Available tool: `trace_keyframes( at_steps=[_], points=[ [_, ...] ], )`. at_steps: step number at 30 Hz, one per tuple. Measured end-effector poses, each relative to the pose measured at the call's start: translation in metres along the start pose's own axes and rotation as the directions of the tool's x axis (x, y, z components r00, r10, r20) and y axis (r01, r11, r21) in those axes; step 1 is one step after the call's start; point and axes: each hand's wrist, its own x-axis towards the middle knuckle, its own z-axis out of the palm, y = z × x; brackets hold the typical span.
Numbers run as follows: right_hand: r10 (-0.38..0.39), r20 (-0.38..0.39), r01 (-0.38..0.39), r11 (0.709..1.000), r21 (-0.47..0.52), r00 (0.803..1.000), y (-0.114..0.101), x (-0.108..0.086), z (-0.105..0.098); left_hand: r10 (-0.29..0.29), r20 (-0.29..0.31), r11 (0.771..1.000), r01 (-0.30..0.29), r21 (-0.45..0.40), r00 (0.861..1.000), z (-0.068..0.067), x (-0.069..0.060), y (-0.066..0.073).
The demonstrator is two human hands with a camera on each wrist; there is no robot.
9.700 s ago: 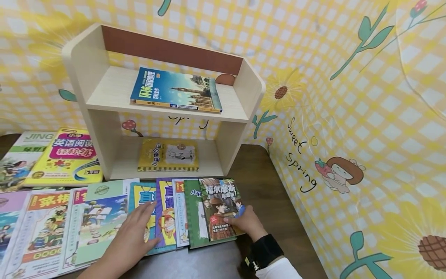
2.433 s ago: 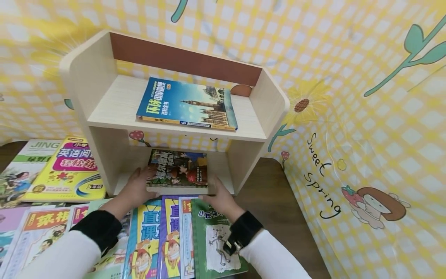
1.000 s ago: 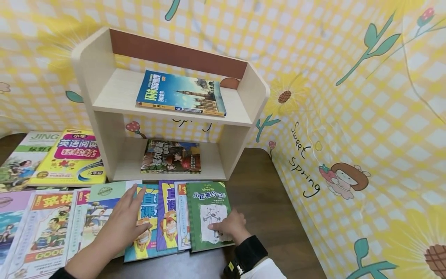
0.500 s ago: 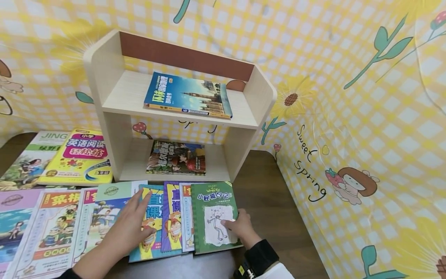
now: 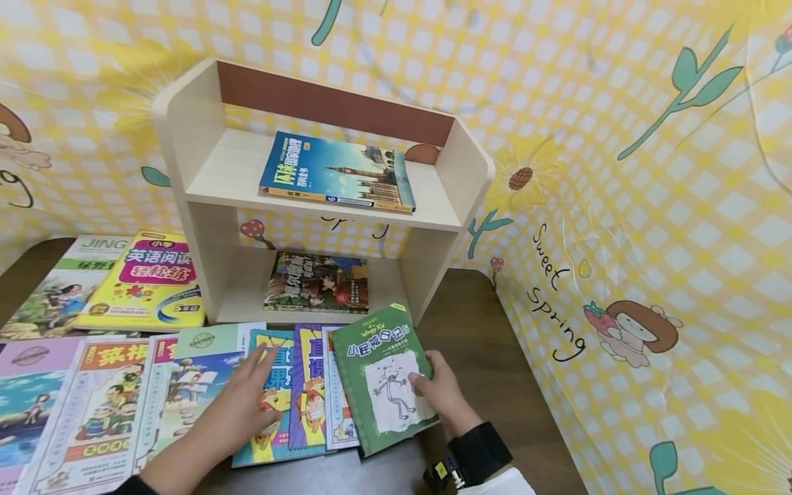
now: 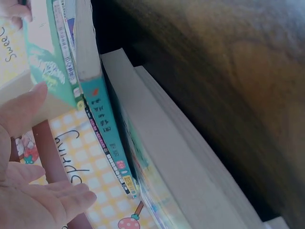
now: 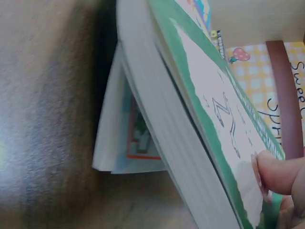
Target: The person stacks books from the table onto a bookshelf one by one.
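My right hand (image 5: 447, 390) grips the right edge of a green book (image 5: 386, 378) with a stick-figure drawing, thumb on its cover. The book is tilted, and its page edges face the right wrist view, where the thumb (image 7: 276, 174) presses the cover. My left hand (image 5: 238, 405) is spread over a teal book (image 5: 269, 450) at the row's middle; whether it touches the cover I cannot tell. In the left wrist view the left fingers (image 6: 66, 202) are extended, holding nothing. Beside the green book lie a purple book (image 5: 307, 412) and a white-edged one (image 5: 342, 423).
A two-tier wooden shelf (image 5: 238, 155) stands behind the row. A blue book (image 5: 337, 172) lies on its upper board, a dark comic-style book (image 5: 317, 282) on its lower one. More books, including a yellow workbook (image 5: 145, 292), cover the left of the dark table (image 5: 489, 357).
Earlier, the dark comic-style book went from atop the green book onto the lower shelf. Now the green book has been lifted and turned by my right hand; the left has barely moved.
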Motion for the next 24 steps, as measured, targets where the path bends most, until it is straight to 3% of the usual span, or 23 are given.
trace_keyframes(
  at_steps=[4,8,13,17,24],
  points=[
    [-0.026,0.09,0.022,0.999,0.043,0.996,-0.004,0.0,0.0,0.03,0.02,1.0,-0.03,-0.005,0.999,0.001,0.004,0.003],
    [-0.003,0.152,-0.006,0.998,0.056,0.988,-0.012,0.001,0.004,0.077,0.017,0.997,-0.076,-0.019,0.997,0.0,0.007,0.005],
    [-0.006,0.254,-0.011,0.998,0.065,0.967,-0.021,0.004,0.005,0.102,0.037,0.99,-0.098,-0.098,0.994,-0.003,0.009,0.005],
    [-0.04,0.387,0.002,0.995,0.099,0.921,-0.028,0.008,0.002,0.098,0.073,0.98,-0.083,-0.182,0.993,-0.008,0.008,0.004],
    [-0.05,0.592,-0.021,0.993,0.112,0.804,-0.041,0.016,-0.002,0.117,0.104,0.956,-0.083,-0.281,0.988,-0.015,0.003,0.005]
  ],
)
